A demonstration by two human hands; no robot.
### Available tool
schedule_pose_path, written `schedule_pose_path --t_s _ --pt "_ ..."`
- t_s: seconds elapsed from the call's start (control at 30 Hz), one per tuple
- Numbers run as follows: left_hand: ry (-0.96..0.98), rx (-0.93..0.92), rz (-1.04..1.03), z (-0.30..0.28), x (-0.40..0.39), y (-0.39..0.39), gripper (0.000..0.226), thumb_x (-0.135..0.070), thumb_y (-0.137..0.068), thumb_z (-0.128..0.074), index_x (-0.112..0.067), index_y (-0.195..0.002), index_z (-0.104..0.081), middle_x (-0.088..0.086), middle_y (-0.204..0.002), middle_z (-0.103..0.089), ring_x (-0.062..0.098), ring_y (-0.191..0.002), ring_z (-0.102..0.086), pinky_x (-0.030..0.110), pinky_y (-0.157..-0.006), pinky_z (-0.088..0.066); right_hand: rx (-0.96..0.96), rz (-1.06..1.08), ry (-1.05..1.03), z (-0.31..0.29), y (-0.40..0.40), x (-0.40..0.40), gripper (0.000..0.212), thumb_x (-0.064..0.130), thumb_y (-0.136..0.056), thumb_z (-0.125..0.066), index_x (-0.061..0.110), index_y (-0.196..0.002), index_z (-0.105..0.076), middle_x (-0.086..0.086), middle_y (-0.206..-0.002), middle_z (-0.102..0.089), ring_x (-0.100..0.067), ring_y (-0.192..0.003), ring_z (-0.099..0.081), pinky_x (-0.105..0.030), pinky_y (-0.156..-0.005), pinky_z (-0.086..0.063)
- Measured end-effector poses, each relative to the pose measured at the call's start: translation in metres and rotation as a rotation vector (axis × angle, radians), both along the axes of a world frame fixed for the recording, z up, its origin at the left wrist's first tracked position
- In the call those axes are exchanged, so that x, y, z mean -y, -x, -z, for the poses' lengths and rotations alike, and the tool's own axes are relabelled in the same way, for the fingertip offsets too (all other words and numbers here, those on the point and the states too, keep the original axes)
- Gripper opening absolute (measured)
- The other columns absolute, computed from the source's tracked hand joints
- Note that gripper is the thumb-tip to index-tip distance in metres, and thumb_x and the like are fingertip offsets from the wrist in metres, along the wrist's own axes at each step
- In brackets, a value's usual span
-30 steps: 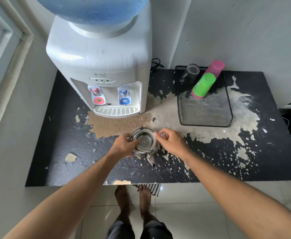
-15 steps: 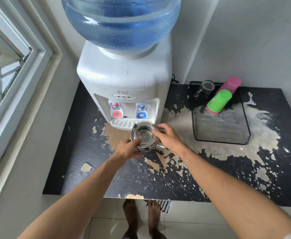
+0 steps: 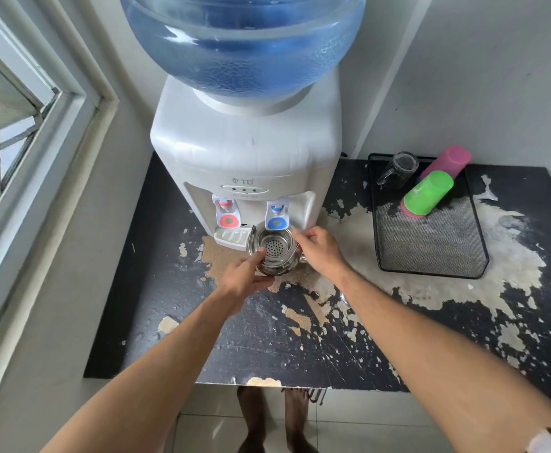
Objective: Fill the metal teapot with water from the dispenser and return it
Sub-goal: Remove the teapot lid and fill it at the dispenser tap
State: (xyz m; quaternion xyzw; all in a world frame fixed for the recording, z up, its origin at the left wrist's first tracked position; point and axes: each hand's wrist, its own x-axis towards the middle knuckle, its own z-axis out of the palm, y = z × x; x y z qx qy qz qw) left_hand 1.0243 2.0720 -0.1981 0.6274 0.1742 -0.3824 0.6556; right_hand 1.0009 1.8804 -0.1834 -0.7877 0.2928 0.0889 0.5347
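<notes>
My left fingers [image 3: 261,253] curl over the near rim of the metal teapot [image 3: 274,248], the thumb under its belly, and my right fingers [image 3: 300,235] pinch the far right side of the rim, so both my left hand [image 3: 243,279] and my right hand [image 3: 319,251] are grasping the pot and neither is free for a tap. A second ago the teapot sat lower, out on the bare worktop [image 3: 156,256] well short of the dispenser [image 3: 244,152]; now I have carried it forward and up until its open mouth, with the perforated strainer showing inside, sits just under the blue tap [image 3: 276,217] and over the right end of the drip tray [image 3: 231,237]. I judge that puts me at the end of the approach: no water is running yet, and one hand will have to let go to press the lever. Whether the pot rests on the tray or hangs in my grip I cannot tell, since my hands cover its base. Its spout is mostly hidden behind my right hand, its lid is nowhere in view, and the top of the water bottle [image 3: 241,44] is cut off by the frame.
</notes>
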Motion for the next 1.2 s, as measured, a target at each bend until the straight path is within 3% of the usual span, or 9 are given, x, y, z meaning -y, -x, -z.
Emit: schedule_pose_path --t_s 0.17,0.3,0.37,0.43,0.53,0.67,0.77,1.1,1.2 --pt "0.018 0.003 -0.012 -0.004 0.005 -0.004 0.028 -0.036 -0.102 -0.062 -0.008 -0.1 -0.067 0.01 -0.096 -0.078 0.029 -0.089 -0.078 0.038 -0.091 -0.062 0.137 0.002 0.271 -0.009 0.007 -0.004 0.032 0.049 -0.099 -0.059 0.019 -0.1 -0.068 0.011 -0.092 -0.071 -0.008 -0.078 -0.068 -0.03 -0.065 -0.058" --pt "0.028 0.003 -0.009 -0.002 0.005 -0.004 0.032 -0.036 -0.102 -0.062 -0.005 -0.105 -0.067 0.014 -0.1 -0.078 0.028 -0.089 -0.079 0.033 -0.086 -0.063 0.357 -0.039 0.573 -0.017 0.008 -0.004 0.019 0.033 -0.097 -0.066 0.016 -0.102 -0.074 0.003 -0.098 -0.069 -0.013 -0.093 -0.057 -0.027 -0.075 -0.048" --pt "0.034 -0.007 -0.021 0.0 0.005 -0.004 0.033 -0.036 -0.102 -0.062 -0.004 -0.107 -0.067 0.016 -0.102 -0.078 0.03 -0.091 -0.079 0.038 -0.092 -0.062 0.37 -0.1 0.533 -0.026 0.003 -0.007 0.019 0.027 -0.099 -0.065 0.014 -0.11 -0.075 0.001 -0.102 -0.073 -0.01 -0.088 -0.06 -0.018 -0.069 -0.047" --pt "0.043 -0.016 -0.018 0.002 0.004 -0.005 0.038 -0.037 -0.103 -0.061 -0.001 -0.113 -0.066 0.018 -0.107 -0.078 0.031 -0.093 -0.079 0.043 -0.098 -0.06 0.332 -0.15 0.482 -0.029 -0.004 -0.011 0.021 0.026 -0.1 -0.063 0.014 -0.114 -0.075 -0.001 -0.102 -0.076 -0.013 -0.084 -0.067 -0.022 -0.067 -0.054" --pt "0.045 -0.024 -0.006 0.004 0.002 -0.006 0.043 -0.037 -0.104 -0.059 0.001 -0.124 -0.063 0.019 -0.114 -0.076 0.031 -0.095 -0.078 0.045 -0.099 -0.06 0.267 -0.198 0.488 -0.032 -0.012 -0.011 0.02 0.027 -0.102 -0.058 0.019 -0.093 -0.073 -0.005 -0.078 -0.07 -0.02 -0.068 -0.063 -0.029 -0.054 -0.048" --pt "0.058 -0.018 -0.004 0.002 0.002 -0.006 0.042 -0.035 -0.105 -0.056 0.001 -0.127 -0.062 0.02 -0.118 -0.074 0.03 -0.096 -0.078 0.042 -0.094 -0.062 0.198 -0.236 0.453 -0.04 -0.018 -0.018 0.034 0.025 -0.105 -0.055 0.028 -0.07 -0.054 0.011 -0.059 -0.049 -0.007 -0.049 -0.047 -0.023 -0.044 -0.031" --pt "0.07 -0.024 -0.009 0.001 0.001 -0.006 0.046 -0.036 -0.105 -0.057 0.001 -0.133 -0.057 0.02 -0.122 -0.072 0.03 -0.098 -0.078 0.042 -0.093 -0.062 0.136 -0.225 0.349 -0.045 -0.023 -0.02 0.027 0.026 -0.107 -0.052 0.017 -0.085 -0.065 0.009 -0.061 -0.049 -0.005 -0.047 -0.043 -0.019 -0.043 -0.027" --pt "0.1 -0.023 -0.005 0.005 -0.001 -0.005 0.05 -0.04 -0.104 -0.057 -0.001 -0.136 -0.054 0.02 -0.126 -0.07 0.028 -0.105 -0.076 0.042 -0.095 -0.062 0.061 -0.267 0.293 -0.061 -0.02 -0.02 0.046 0.027 -0.107 -0.051 0.019 -0.062 -0.048 0.005 -0.058 -0.043 -0.008 -0.049 -0.04 -0.024 -0.047 -0.029" --pt "0.106 -0.038 0.006 0.006 -0.001 -0.005 0.042 -0.036 -0.105 -0.055 -0.003 -0.131 -0.057 0.02 -0.124 -0.071 0.03 -0.105 -0.076 0.042 -0.096 -0.061 0.055 -0.283 0.268 -0.068 -0.015 -0.018 0.046 0.027 -0.107 -0.051 0.02 -0.062 -0.046 0.006 -0.058 -0.042 -0.006 -0.047 -0.038 -0.018 -0.041 -0.029"
